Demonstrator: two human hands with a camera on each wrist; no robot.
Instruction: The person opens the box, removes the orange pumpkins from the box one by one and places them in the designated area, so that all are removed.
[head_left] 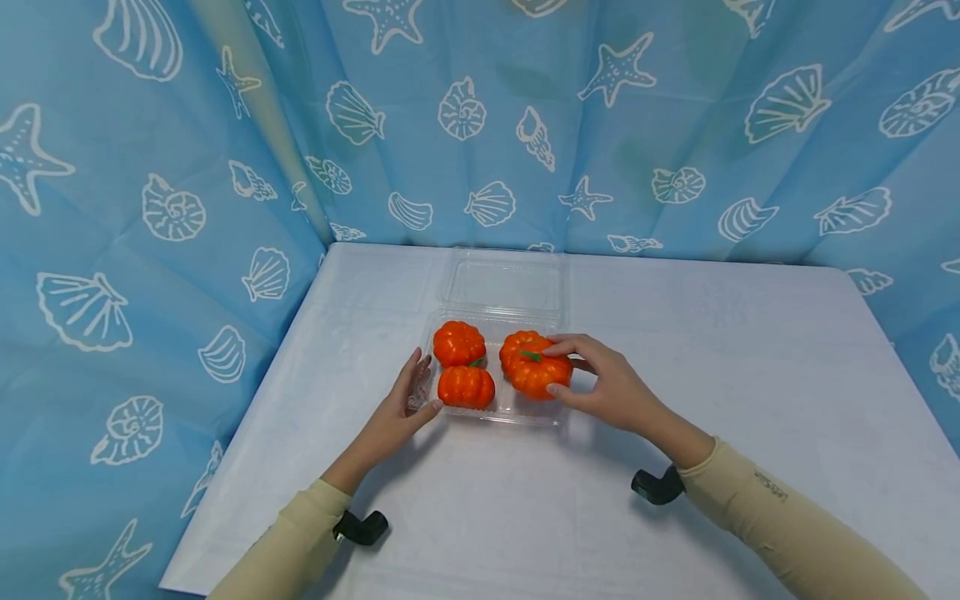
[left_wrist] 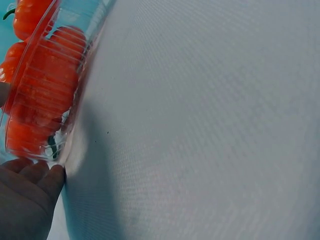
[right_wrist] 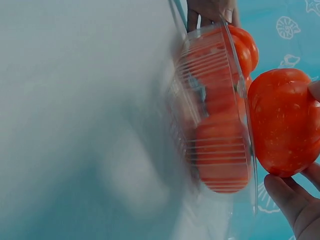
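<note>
A clear plastic clamshell box [head_left: 517,408] lies with its lid folded back on the white table. My left hand [head_left: 397,410] holds its left end, thumb at the rim and fingers along the outside wall. Glossy orange bell peppers [head_left: 467,387] fill its left side, one behind the other. Over the right side, my right hand [head_left: 609,387] grips another bell pepper [head_left: 540,379] by its sides, its green stem upward. That pepper partly hides one [head_left: 516,340] beneath and behind it. In the right wrist view the held bell pepper [right_wrist: 282,122] sits above the rim.
The box's transparent lid [head_left: 504,283] lies toward the table's back edge. White cloth covers the table [head_left: 735,367]. Blue curtains [head_left: 525,75] with white shells and starfish hang behind and at the left. A dark wrist mount [head_left: 656,485] sticks out from each sleeve.
</note>
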